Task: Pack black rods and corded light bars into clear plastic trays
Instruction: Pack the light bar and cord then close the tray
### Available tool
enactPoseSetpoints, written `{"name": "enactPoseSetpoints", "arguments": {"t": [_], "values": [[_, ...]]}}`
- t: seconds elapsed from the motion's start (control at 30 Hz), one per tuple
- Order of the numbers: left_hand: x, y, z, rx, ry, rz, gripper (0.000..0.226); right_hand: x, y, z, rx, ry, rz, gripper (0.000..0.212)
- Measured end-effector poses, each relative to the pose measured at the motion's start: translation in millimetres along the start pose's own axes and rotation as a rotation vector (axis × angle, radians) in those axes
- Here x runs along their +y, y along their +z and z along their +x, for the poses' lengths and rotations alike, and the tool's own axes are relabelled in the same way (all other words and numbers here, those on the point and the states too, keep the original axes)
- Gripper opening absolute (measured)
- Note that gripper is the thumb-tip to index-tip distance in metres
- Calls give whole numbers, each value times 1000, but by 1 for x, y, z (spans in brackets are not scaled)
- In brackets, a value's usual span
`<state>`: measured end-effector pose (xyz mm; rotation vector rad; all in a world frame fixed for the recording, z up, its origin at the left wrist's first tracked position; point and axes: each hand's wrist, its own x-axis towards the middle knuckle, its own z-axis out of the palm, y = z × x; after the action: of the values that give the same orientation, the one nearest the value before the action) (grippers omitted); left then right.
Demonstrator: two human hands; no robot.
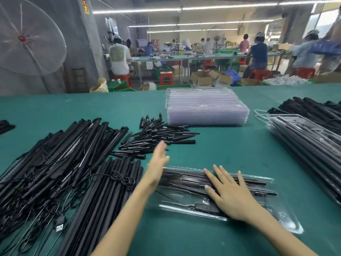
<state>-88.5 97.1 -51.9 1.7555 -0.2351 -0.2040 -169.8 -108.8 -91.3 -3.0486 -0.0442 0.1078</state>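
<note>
On the filled tray (217,193) near the counter's (230,150) front edge, the right hand (230,193) lies flat, fingers spread and straight, pressing black parts in the clear plastic. Just left of it the left hand (159,159) is held edge-on, fingers straight and together, reaching toward the spikes (156,137); whether its tips touch them cannot be told. Left of the tray lie plain black rods (110,185), and beyond them a heap of corded light bars (55,154) with tangled cables and a USB plug (60,223). At the back stands a stack of empty clear trays (206,106). Packed trays (302,145) are piled at the right.
</note>
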Motion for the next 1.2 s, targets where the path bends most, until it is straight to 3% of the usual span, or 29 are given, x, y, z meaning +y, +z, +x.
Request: {"name": "enactPoseSetpoints", "arguments": {"t": [0.03,0.1,0.27,0.33,0.53,0.63,0.7,0.77,0.83,0.87,0.9,0.97,1.03,1.1,1.2], "values": [[0,-16,1,100,-3,109,67,0,0,1,-6,0,2,57],[-3,-34,0,145,0,342,68,0,1,1,9,-3,4,57],[-21,-29,-22,-75,116,892,46,0,2,-3,32,5,7,56],[-28,-24,-32,-129,144,1069,52,-1,3,-2,35,4,12,57],[-15,-28,-50,-358,149,1097,102,6,-11,3,-110,-9,116,61],[1,-28,-51,-437,220,1145,95,2,-40,0,-190,-14,228,64],[12,-31,-43,-409,281,1088,66,0,-60,-6,-40,-47,337,71],[27,-35,-33,-411,265,1004,48,-5,-77,-18,367,-167,375,60],[40,-37,-24,-439,200,963,49,-13,-84,-29,897,-341,319,40],[45,-38,-19,-447,170,954,52,-18,-84,-35,1045,-423,310,35],[50,-38,-14,-457,142,946,56,-24,-80,-39,1089,-508,290,33],[57,-36,-6,-495,104,921,61,-31,-61,-39,979,-642,165,32],[63,-35,1,-522,79,915,65,-36,-38,-26,681,-549,129,29],[67,-34,4,-538,69,917,65,-40,-21,-10,405,-403,168,42],[67,-33,5,-536,58,912,67,-45,-7,11,221,-378,42,52]]}}
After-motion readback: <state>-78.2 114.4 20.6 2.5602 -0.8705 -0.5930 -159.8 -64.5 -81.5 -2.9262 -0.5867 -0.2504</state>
